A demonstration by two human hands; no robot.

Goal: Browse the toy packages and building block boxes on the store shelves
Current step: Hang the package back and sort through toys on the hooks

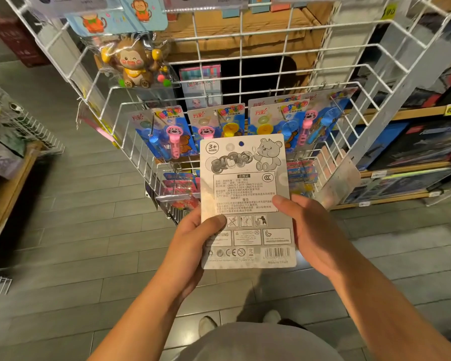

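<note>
While the head view looks down on a white wire rack (146,162), both hands hold one toy package (246,201) upright in front of it, printed back toward the camera. The left hand (190,246) grips the card's lower left edge, thumb pressed on the face; the right hand (315,235) clasps the right edge, thumb across the warning text. The card's long axis runs up and away from the person, its hang hole at the top, nearest the rack. Matching bubble wand packages (221,123) hang just behind its top edge, along the rack's middle tier. A monkey toy (134,65) hangs at the upper left corner. Returning the card would likely mean pushing it forward; both hands are equally near.
</note>
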